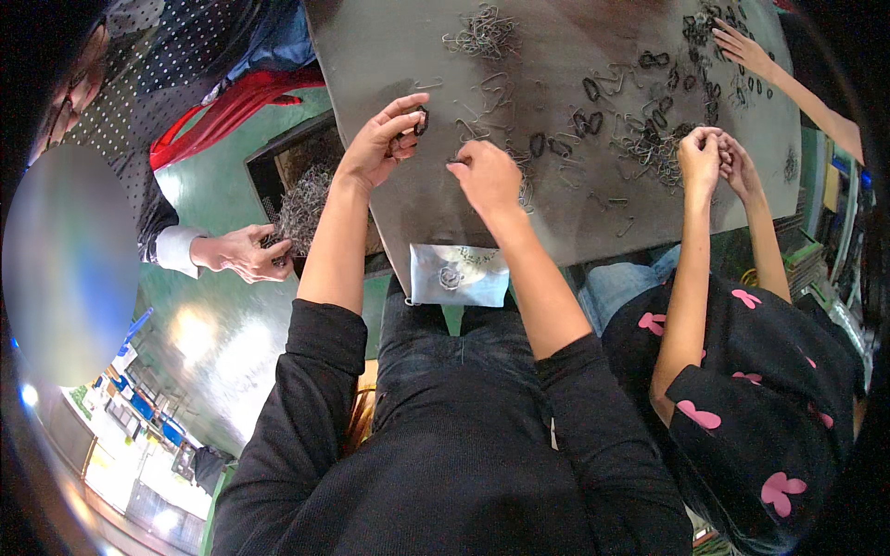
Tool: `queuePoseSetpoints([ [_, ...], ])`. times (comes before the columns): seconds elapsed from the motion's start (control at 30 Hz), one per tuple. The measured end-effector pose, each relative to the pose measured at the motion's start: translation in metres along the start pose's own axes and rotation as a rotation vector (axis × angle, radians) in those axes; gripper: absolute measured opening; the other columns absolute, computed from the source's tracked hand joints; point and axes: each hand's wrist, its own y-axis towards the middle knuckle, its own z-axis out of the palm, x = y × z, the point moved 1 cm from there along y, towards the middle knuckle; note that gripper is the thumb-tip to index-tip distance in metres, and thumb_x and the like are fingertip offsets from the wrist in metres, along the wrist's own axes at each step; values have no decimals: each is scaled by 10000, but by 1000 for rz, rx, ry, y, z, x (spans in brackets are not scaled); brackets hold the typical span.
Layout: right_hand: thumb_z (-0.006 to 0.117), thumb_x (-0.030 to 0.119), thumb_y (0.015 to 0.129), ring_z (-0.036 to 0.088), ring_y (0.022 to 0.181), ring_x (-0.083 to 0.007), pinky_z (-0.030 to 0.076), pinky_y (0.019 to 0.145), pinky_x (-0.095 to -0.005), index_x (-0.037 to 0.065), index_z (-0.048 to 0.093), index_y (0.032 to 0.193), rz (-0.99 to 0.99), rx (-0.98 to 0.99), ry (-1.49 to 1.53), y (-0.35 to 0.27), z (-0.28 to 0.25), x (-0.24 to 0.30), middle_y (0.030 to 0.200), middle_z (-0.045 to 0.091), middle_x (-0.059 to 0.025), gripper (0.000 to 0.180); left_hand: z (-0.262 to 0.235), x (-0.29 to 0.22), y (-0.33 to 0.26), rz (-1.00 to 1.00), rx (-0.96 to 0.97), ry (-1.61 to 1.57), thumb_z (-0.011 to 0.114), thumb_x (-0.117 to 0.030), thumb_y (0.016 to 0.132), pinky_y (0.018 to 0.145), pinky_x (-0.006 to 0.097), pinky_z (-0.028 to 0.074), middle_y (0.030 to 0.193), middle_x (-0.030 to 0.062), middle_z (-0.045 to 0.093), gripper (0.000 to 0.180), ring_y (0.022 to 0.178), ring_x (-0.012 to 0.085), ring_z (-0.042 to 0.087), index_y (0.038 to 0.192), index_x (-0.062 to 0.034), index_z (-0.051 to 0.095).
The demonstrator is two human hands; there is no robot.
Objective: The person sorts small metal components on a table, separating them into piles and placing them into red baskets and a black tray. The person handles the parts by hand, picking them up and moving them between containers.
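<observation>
Over the near left part of the grey table (371, 56), my left hand (378, 148) is raised with its fingers closed on a small black link-shaped piece (422, 120). To its right and slightly lower, my right hand (489, 181) is closed in a pinch. Something small and dark shows at its fingertips, too little to name. Bent wire hooks (487, 107) lie just beyond my right hand. Several black oval links (561, 145) are scattered to its right. A pale blue pouch or sheet (464, 278) sits at the table's near edge, below my right hand.
A heap of wire hooks (484, 35) lies farther back. On the right a co-worker's hands (706, 167) work by another hook pile (649, 159); another person's hand (744, 51) reaches among links. At left, a co-worker's hand (243, 253) is beside a box of wire pieces (311, 208).
</observation>
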Motion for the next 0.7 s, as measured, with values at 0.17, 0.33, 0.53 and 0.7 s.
queuePoseSetpoints([
  [0.17, 671, 137, 785, 533, 610, -88, 332, 476, -196, 64, 614, 860, 252, 343, 1185, -23, -76, -25, 785, 597, -9, 119, -17, 21, -9, -28, 97, -416, 520, -146, 867, 487, 197, 341, 817, 14, 517, 317, 626, 94, 433, 1157, -18, 534],
  [0.33, 670, 226, 785, 575, 701, -139, 405, 554, -234, 53, 625, 928, 360, -47, 873, -18, -99, -67, 810, 640, -66, 228, 8, 43, 0, -152, 77, -464, 519, -202, 886, 495, 224, 373, 757, 18, 511, 191, 643, 116, 474, 940, -29, 580],
  [0.53, 716, 261, 744, 617, 905, -348, 477, 779, -419, 57, 614, 999, 277, -295, -113, 16, -75, -65, 937, 655, -189, 343, 30, 66, -1, -245, 63, -736, 544, -204, 904, 566, 262, 413, 768, 43, 503, 174, 643, 128, 460, 904, -30, 553],
  [0.7, 716, 267, 733, 607, 945, -382, 475, 810, -452, 56, 623, 1006, 434, -147, -287, 24, -75, -43, 986, 644, -206, 358, 46, 80, -5, -220, 23, -792, 532, -191, 910, 757, 396, 500, 750, 29, 516, 160, 599, 122, 490, 911, -33, 560],
])
